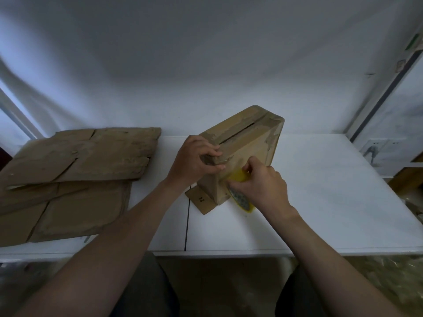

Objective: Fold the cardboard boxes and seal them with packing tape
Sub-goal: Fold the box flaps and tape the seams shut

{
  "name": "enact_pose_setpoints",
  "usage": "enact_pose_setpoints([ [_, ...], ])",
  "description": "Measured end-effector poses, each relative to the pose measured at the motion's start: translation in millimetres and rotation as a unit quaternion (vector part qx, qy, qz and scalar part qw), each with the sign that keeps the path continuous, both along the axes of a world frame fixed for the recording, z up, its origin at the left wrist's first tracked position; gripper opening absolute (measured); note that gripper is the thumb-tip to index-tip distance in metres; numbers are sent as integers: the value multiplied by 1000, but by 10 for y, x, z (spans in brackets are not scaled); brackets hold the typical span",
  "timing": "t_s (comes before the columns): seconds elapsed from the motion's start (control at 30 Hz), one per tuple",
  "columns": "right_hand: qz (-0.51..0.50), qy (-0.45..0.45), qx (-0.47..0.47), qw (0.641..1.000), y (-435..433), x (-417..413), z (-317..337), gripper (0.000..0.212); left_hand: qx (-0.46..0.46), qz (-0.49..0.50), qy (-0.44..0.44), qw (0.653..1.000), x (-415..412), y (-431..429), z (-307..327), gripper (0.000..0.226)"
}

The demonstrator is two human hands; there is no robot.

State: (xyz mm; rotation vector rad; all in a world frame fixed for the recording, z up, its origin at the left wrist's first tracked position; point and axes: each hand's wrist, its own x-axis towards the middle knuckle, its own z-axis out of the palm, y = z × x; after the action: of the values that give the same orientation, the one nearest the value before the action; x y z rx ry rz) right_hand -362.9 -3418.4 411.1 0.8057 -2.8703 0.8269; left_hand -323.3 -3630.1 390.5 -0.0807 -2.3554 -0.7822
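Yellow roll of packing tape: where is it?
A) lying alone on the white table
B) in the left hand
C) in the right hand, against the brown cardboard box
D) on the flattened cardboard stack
C: the right hand grips the yellow roll of packing tape against the side of the brown cardboard box; the left hand holds the box's corner.

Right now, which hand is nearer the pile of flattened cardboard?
Left. The left hand grips a corner of the box, on the side toward the flattened cardboard; the right hand holds the tape roll at the far side.
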Motion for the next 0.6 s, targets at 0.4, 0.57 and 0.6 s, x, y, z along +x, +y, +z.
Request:
enact_pose_setpoints([
  [0.4,41,-143,-82,985,-110,-180,-22,61,-18,-75,-73,994,22,-209,4,49],
  [0.57,123,-195,-164,959,161,-181,-230,57,-27,-79,-81,993,11,-296,28,45],
  [0.6,131,-193,-180,956,188,-171,-268,58,-40,-79,-68,994,16,-313,44,42],
])
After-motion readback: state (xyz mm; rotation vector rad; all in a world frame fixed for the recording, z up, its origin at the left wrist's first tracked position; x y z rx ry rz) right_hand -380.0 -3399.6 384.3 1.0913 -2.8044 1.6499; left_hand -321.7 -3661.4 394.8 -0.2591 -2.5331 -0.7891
